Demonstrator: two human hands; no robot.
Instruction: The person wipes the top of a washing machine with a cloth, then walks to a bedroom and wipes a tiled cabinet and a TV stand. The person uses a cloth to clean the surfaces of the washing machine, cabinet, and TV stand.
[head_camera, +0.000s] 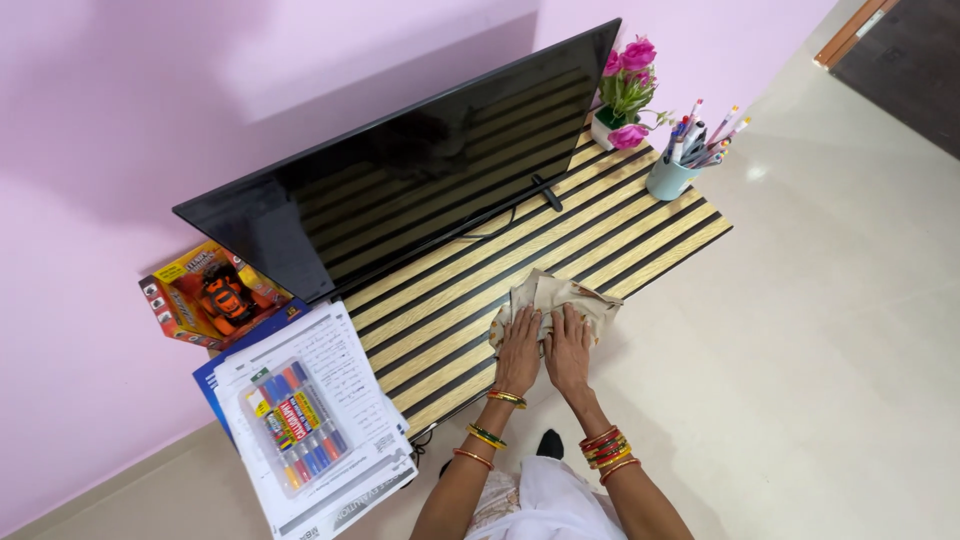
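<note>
My left hand (519, 348) and my right hand (568, 350) lie side by side, palms down, pressing on a crumpled beige cloth (556, 296). The cloth rests near the front edge of a striped wood-and-black table (640, 215). Both wrists carry red, green and gold bangles. A large black flat screen (420, 160) stands on the table behind the cloth.
A pot of pink flowers (626, 100) and a pale blue cup of pens (672, 172) stand at the table's right end. At the left end lie a stack of printed papers (340, 440), a clear case of markers (292, 425) and a boxed toy car (210, 292). Pink wall behind.
</note>
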